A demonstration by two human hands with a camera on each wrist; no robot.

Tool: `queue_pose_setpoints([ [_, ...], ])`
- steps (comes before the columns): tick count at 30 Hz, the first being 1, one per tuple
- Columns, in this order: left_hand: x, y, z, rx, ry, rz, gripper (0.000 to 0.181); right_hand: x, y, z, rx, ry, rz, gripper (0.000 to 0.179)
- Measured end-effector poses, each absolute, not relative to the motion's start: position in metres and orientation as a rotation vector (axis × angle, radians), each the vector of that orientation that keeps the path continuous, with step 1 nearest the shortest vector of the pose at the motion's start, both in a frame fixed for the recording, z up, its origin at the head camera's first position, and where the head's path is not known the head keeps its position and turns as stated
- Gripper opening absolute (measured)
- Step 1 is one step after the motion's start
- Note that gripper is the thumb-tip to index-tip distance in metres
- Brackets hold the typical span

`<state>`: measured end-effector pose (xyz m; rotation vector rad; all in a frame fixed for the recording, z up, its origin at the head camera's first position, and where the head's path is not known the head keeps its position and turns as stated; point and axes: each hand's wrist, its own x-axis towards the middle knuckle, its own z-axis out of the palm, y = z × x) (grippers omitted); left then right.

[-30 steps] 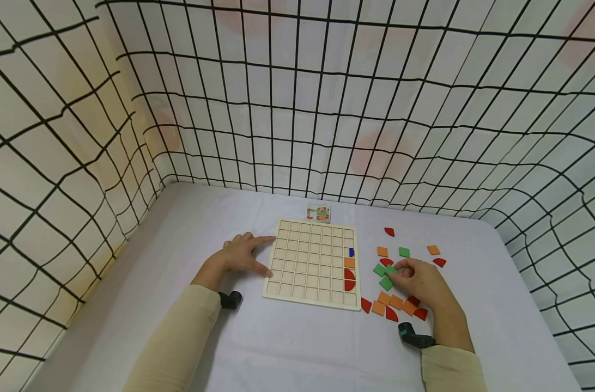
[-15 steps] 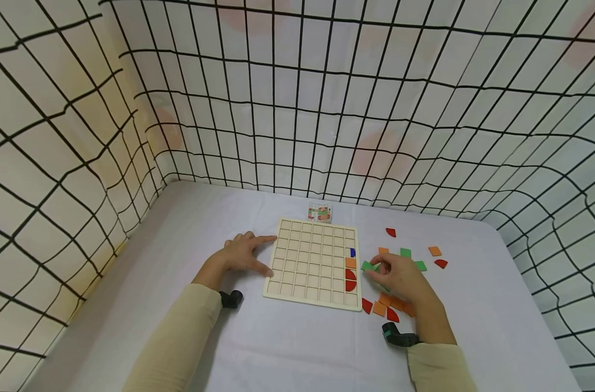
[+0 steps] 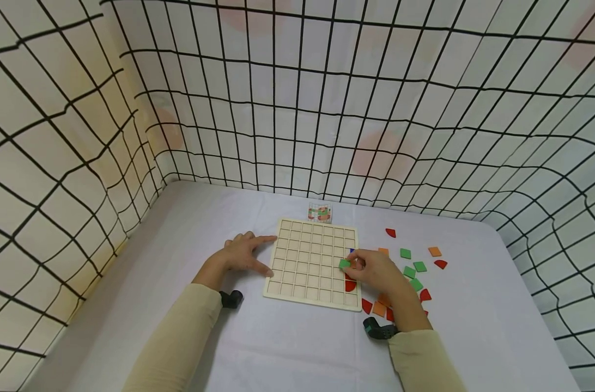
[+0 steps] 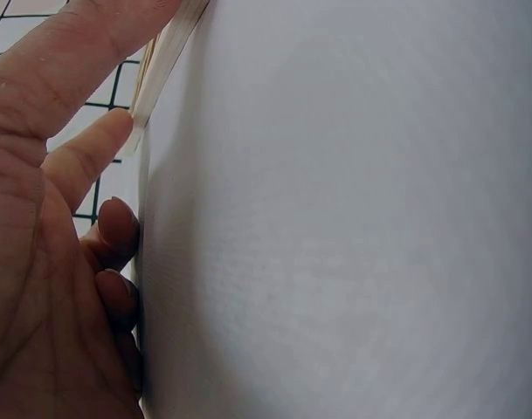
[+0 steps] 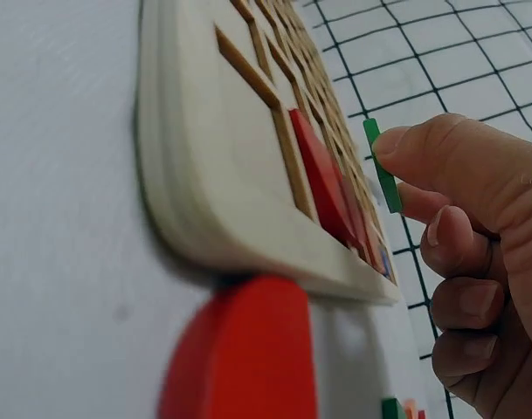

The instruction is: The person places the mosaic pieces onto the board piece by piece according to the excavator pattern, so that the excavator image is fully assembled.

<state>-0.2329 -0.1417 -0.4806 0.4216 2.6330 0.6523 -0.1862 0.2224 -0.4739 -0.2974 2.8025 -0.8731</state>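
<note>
My right hand [image 3: 378, 270] pinches a green square tile [image 3: 344, 263] between thumb and forefinger. That tile is held above the right side of a pale wooden grid board [image 3: 297, 301]; in the right wrist view the green tile [image 5: 383, 166] is seen edge-on, raised over the grid. Red quarter-circle pieces [image 3: 350, 286] and a partly covered blue piece [image 3: 352, 251] sit in the board's rightmost column; my fingers hide most of an orange square between them. At the board's left edge, the extended thumb and forefinger of my left hand [image 3: 238, 255] touch the rim.
Loose green squares [image 3: 419, 267], orange squares [image 3: 434, 251] and red quarter-circles [image 3: 390, 232] lie scattered right of the board. A small patterned card [image 3: 320, 212] stands behind it. A black wire grid [image 3: 292, 125] encloses the white-covered table.
My right hand has picked up the green tile from the loose pieces and carried it left over the board, uncovering other green tiles. The left hand stays at the board's edge.
</note>
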Motion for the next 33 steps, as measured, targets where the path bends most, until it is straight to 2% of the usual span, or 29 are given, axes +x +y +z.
queue_pose_setpoints([
  [20,-0.233,-0.142,-0.48,0.422,2.631,0.644,0.099,-0.204,0.21,-0.474,-0.301,2.802,-0.7,0.024],
  [33,-0.234,-0.141,-0.48,0.405,2.623,0.648,0.099,-0.195,0.221,-0.473,-0.19,2.793,-0.831,0.025],
])
